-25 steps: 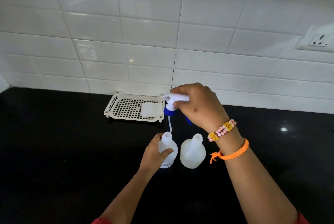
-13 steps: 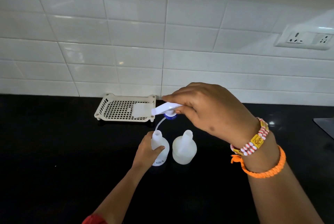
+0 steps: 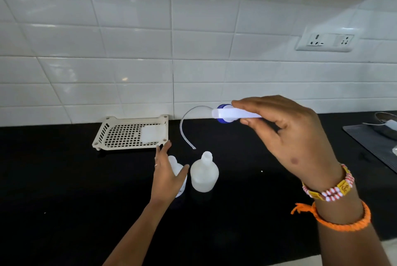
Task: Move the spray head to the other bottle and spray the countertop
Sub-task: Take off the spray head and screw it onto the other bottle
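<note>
Two translucent white bottles stand uncapped side by side on the black countertop (image 3: 64, 179). My left hand (image 3: 166, 174) is open in front of the left bottle (image 3: 177, 168), fingers spread, partly hiding it. The right bottle (image 3: 204, 174) stands free with its neck bare. My right hand (image 3: 285, 134) holds the white spray head (image 3: 231, 113) with its blue collar up in the air, to the right of and above the bottles. Its clear dip tube (image 3: 184, 127) curves down to the left, its end hanging just above the right bottle's neck.
A cream perforated tray (image 3: 120, 134) with a white pad in it sits against the tiled wall behind the bottles. At the far right edge lie a dark mat (image 3: 373, 143) and a metal dish (image 3: 386, 121). A socket plate (image 3: 327, 42) is on the wall.
My right hand lifted the spray head until its tube came fully out of the left bottle, then moved right. My left hand let go of the left bottle and opened.
</note>
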`<state>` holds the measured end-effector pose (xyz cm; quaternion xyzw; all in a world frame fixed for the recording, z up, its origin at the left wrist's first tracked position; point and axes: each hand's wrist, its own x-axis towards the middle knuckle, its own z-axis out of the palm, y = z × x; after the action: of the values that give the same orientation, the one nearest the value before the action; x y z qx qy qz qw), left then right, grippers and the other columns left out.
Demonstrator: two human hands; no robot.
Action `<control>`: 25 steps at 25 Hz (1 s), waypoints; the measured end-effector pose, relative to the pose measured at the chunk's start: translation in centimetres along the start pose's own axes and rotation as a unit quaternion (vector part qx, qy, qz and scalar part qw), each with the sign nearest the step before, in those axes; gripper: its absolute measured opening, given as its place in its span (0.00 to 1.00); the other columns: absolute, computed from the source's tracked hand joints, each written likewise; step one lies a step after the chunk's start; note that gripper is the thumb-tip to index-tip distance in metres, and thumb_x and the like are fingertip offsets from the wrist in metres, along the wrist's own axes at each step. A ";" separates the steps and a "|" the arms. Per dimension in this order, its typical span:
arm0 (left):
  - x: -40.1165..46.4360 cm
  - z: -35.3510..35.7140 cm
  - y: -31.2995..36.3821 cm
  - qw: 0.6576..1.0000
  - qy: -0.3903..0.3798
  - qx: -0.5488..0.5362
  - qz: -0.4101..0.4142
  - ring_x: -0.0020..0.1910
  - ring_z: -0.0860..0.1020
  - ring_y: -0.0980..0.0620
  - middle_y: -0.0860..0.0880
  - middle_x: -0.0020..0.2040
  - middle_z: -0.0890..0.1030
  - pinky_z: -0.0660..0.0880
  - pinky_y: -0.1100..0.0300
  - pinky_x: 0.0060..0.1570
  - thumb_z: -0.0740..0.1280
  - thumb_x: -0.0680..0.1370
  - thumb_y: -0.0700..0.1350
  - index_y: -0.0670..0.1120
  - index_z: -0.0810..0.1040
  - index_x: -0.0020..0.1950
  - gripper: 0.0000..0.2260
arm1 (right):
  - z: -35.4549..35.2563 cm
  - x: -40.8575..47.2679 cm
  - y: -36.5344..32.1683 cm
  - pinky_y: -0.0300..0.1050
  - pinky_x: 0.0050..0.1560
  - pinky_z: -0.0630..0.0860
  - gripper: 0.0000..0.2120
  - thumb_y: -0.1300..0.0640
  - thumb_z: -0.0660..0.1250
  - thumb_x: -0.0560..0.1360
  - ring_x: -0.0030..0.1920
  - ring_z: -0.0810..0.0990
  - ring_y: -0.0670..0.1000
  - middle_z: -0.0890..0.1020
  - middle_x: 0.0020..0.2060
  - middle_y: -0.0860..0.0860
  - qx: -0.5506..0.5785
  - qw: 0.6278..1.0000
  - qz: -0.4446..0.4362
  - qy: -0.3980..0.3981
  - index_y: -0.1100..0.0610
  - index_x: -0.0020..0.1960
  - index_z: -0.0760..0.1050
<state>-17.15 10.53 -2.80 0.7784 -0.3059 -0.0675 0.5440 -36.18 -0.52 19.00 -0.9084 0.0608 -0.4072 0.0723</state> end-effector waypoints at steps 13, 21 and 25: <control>0.1 6.9 2.7 0.969 -0.029 -0.218 -0.113 0.69 0.62 0.60 0.52 0.73 0.63 0.63 0.60 0.66 0.65 0.76 0.37 0.52 0.52 0.76 0.34 | 2.6 -6.5 3.3 0.40 0.56 0.77 0.12 0.60 0.66 0.74 0.52 0.82 0.49 0.82 0.52 0.48 -0.027 0.996 0.056 0.071 0.59 0.58 0.79; 1.9 7.7 2.8 0.971 -0.073 -0.199 -0.113 0.64 0.68 0.57 0.52 0.66 0.71 0.66 0.60 0.63 0.69 0.74 0.40 0.49 0.55 0.75 0.34 | 2.1 -6.9 3.9 0.38 0.56 0.76 0.15 0.58 0.65 0.73 0.54 0.81 0.48 0.80 0.53 0.48 -0.010 0.997 0.068 0.039 0.57 0.60 0.75; 2.3 7.7 2.0 0.972 -0.094 -0.183 -0.112 0.64 0.69 0.58 0.54 0.62 0.73 0.65 0.60 0.62 0.72 0.72 0.43 0.53 0.54 0.74 0.37 | 0.4 -6.6 4.3 0.40 0.54 0.76 0.15 0.55 0.64 0.73 0.52 0.82 0.46 0.84 0.51 0.47 -0.025 0.994 0.082 -0.073 0.52 0.58 0.78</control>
<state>-19.48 2.61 -3.62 0.6854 -0.2490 -0.2557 0.6347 -40.41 -3.57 13.14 -0.9292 0.1396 -0.3310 0.0870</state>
